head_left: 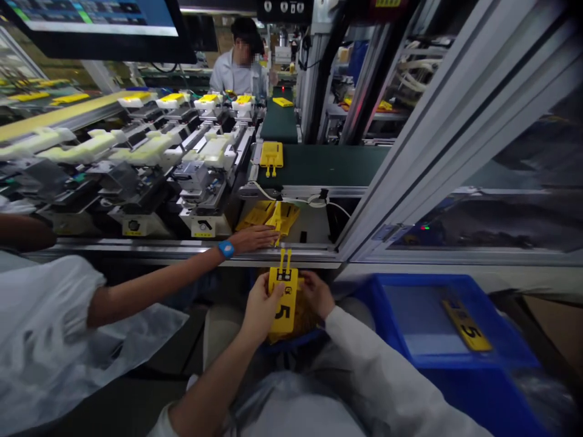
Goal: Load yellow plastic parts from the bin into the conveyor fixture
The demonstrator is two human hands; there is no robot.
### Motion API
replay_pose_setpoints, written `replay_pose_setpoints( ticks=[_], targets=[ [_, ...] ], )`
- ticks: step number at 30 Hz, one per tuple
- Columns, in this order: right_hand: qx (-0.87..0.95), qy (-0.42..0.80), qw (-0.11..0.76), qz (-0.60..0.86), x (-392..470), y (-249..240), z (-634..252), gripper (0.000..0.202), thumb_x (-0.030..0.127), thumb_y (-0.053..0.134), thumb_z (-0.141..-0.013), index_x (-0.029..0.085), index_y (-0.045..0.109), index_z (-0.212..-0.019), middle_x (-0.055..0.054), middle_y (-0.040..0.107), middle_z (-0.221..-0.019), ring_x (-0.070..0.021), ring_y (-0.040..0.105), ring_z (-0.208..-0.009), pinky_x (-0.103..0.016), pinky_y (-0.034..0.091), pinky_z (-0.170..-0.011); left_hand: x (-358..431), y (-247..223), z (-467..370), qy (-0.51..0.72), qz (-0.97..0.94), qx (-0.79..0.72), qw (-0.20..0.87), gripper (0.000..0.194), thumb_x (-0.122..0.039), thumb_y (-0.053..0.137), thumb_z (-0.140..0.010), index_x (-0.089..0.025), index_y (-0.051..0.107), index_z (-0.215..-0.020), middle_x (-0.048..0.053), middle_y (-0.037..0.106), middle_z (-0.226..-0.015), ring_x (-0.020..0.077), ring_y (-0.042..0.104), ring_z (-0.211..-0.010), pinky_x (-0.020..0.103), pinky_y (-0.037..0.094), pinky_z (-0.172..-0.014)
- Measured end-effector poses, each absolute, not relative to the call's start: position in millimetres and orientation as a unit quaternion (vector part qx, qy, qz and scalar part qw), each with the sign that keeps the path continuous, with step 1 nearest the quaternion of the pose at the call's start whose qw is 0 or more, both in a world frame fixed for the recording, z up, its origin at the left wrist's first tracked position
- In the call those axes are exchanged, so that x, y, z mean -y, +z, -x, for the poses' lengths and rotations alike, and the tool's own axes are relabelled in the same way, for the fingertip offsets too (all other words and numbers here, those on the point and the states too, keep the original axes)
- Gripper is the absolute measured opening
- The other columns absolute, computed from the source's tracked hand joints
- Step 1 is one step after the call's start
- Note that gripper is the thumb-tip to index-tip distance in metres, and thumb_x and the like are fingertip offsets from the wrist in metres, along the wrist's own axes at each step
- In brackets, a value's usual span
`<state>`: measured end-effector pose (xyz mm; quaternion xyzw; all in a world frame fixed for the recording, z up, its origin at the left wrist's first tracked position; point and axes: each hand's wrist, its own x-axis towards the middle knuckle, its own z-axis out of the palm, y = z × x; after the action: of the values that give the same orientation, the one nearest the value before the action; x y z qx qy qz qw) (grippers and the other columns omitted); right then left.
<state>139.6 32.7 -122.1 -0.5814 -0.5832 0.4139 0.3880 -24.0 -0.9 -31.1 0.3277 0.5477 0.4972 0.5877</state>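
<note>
A yellow device marked with a black 5 stands upright in front of me, its two yellow prongs pointing away. My left hand grips its left side, thumb across the front. At its right edge is my right hand, fingers curled near the device; whether they pinch anything is too small to tell. Below the device sits a round blue container holding yellow pieces, partly hidden by the device and my hands.
A co-worker's hand reaches from the left onto yellow pieces on the ledge ahead. Another yellow device lies on the green conveyor. At right, a blue bin holds a yellow device. Fixtures stand left.
</note>
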Motion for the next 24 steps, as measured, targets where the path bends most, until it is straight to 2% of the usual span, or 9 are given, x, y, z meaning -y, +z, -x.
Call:
replay_pose_setpoints(
  ticks=[3, 6, 8, 12, 17, 20, 22, 24],
  targets=[
    [0.572, 0.394, 0.453, 0.559, -33, -67, -149, 0.026, 0.038, 0.061, -0.084, 0.018, 0.063, -0.101, -0.003, 0.067, -0.078, -0.0161, 0.063, -0.069, -0.03, 0.053, -0.066, 2, -32, 36, 0.47, -0.386, -0.573, 0.549, 0.039, -0.037, 0.069, -0.075, -0.017, 0.058, -0.107, 0.008, 0.07, -0.098, 0.0212, 0.068, -0.085, 0.033, 0.055, -0.075],
    [0.678, 0.348, 0.445, 0.472, -26, -16, -147, 0.017, 0.029, 0.058, -0.086, 0.022, 0.068, -0.097, -0.004, 0.069, -0.088, -0.0169, 0.064, -0.079, -0.031, 0.053, -0.073, 3, -31, 37, 0.456, -0.423, -0.568, 0.539, 0.042, -0.039, 0.067, -0.076, -0.018, 0.058, -0.111, 0.008, 0.07, -0.103, 0.0226, 0.067, -0.09, 0.033, 0.054, -0.077],
    [0.729, 0.307, 0.428, 0.438, -21, 1, -141, 0.014, 0.024, 0.058, -0.086, 0.024, 0.07, -0.095, -0.004, 0.07, -0.092, -0.0176, 0.065, -0.086, -0.031, 0.052, -0.078, 5, -29, 35, 0.453, -0.451, -0.553, 0.535, 0.043, -0.039, 0.067, -0.077, -0.019, 0.059, -0.114, 0.008, 0.069, -0.108, 0.023, 0.067, -0.095, 0.033, 0.054, -0.079],
    [0.77, 0.262, 0.4, 0.423, -17, 3, -131, 0.015, 0.02, 0.055, -0.088, 0.023, 0.07, -0.092, -0.005, 0.07, -0.091, -0.0184, 0.064, -0.089, -0.032, 0.052, -0.081, 8, -25, 32, 0.449, -0.495, -0.541, 0.51, 0.041, -0.036, 0.065, -0.078, -0.019, 0.06, -0.115, 0.008, 0.069, -0.111, 0.0231, 0.065, -0.1, 0.033, 0.051, -0.085],
    [0.767, 0.264, 0.391, 0.435, -18, 1, -133, 0.016, 0.021, 0.055, -0.089, 0.023, 0.07, -0.093, -0.004, 0.069, -0.089, -0.0177, 0.063, -0.087, -0.031, 0.051, -0.08, 9, -22, 35, 0.437, -0.513, -0.545, 0.499, 0.041, -0.036, 0.063, -0.08, -0.018, 0.059, -0.116, 0.009, 0.068, -0.113, 0.0234, 0.064, -0.102, 0.032, 0.051, -0.086],
    [0.763, 0.262, 0.394, 0.441, -19, 0, -134, 0.016, 0.022, 0.057, -0.087, 0.024, 0.071, -0.094, -0.006, 0.065, -0.096, -0.0183, 0.061, -0.093, -0.034, 0.05, -0.085, 8, -20, 37, 0.437, -0.511, -0.539, 0.507, 0.043, -0.037, 0.063, -0.08, -0.018, 0.059, -0.118, 0.008, 0.068, -0.112, 0.0237, 0.064, -0.1, 0.033, 0.051, -0.085],
    [0.736, 0.286, 0.406, 0.459, -20, -3, -134, 0.017, 0.024, 0.06, -0.084, 0.023, 0.07, -0.098, -0.007, 0.062, -0.103, -0.019, 0.06, -0.096, -0.035, 0.05, -0.087, 8, -18, 37, 0.441, -0.502, -0.534, 0.518, 0.043, -0.038, 0.062, -0.08, -0.018, 0.059, -0.117, 0.008, 0.069, -0.11, 0.0233, 0.064, -0.099, 0.033, 0.051, -0.084],
    [0.681, 0.37, 0.412, 0.48, -21, -9, -134, 0.024, 0.027, 0.06, -0.084, 0.022, 0.065, -0.107, -0.007, 0.063, -0.105, -0.0184, 0.062, -0.092, -0.034, 0.052, -0.082, 7, -16, 36, 0.448, -0.49, -0.527, 0.53, 0.042, -0.04, 0.062, -0.081, -0.017, 0.058, -0.116, 0.008, 0.068, -0.109, 0.0227, 0.064, -0.097, 0.032, 0.051, -0.082]
  ],
)
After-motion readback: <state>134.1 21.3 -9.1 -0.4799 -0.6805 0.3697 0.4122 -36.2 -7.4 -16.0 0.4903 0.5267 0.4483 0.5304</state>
